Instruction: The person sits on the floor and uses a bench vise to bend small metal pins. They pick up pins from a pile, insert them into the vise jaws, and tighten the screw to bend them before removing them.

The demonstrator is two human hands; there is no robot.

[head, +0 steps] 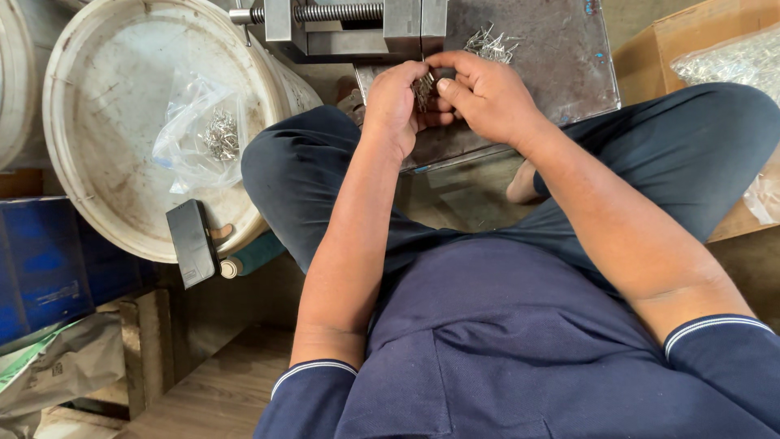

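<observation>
- The left hand (396, 102) is curled shut around a small bundle of metal pins (423, 88), held just in front of the vise (349, 24).
- The right hand (486, 96) pinches at the same bundle, thumb and fingertips pressed together on it.
- The pins look thin, stiff, light and slick (likely sharp at the ends); best pinched at mid-length, a few at once.
- More loose pins (490, 43) lie on the steel plate (561, 57), just beyond the hands.
- A clear bag (199, 134) of pins rests in the white bucket (114, 122).
</observation>
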